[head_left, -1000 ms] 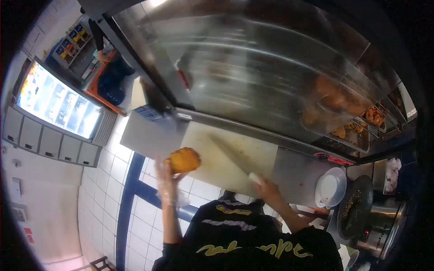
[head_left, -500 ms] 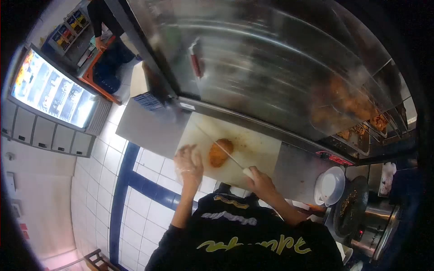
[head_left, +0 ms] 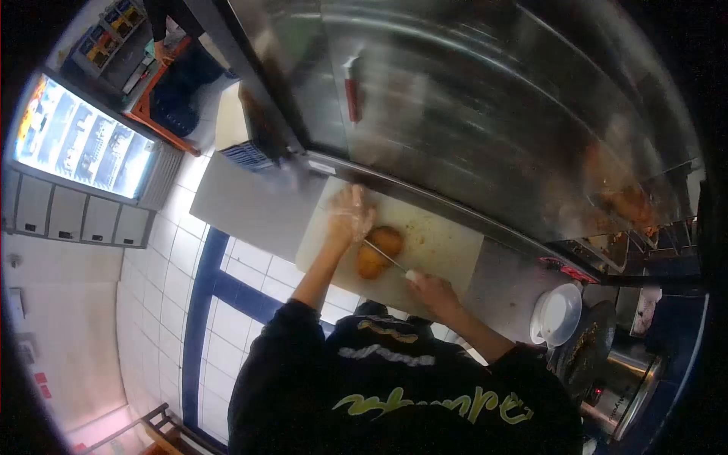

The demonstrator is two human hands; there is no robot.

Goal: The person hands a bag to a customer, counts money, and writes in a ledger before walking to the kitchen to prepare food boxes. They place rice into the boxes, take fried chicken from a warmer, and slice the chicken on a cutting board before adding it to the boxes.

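A golden-brown fried cutlet lies on the white cutting board. Across its middle runs the blade of a kitchen knife, and my right hand is closed round its pale handle. My left hand, in a clear plastic glove, is over the far end of the blade at the cutlet's upper left. Its fingers stretch toward the back edge of the board, and the knife's tip is hidden under it. Crumbs and small stains mark the board right of the cutlet.
Behind the board rises a metal-framed glass display case, with fried food on racks at its right. White plastic bowls and a dark pan stand right. A box sits back left, near a lit fridge. Another person stands farther back.
My left hand has moved up and right, from beside the cutlet to over the knife's far end. The blade now lies lower across the cutlet.
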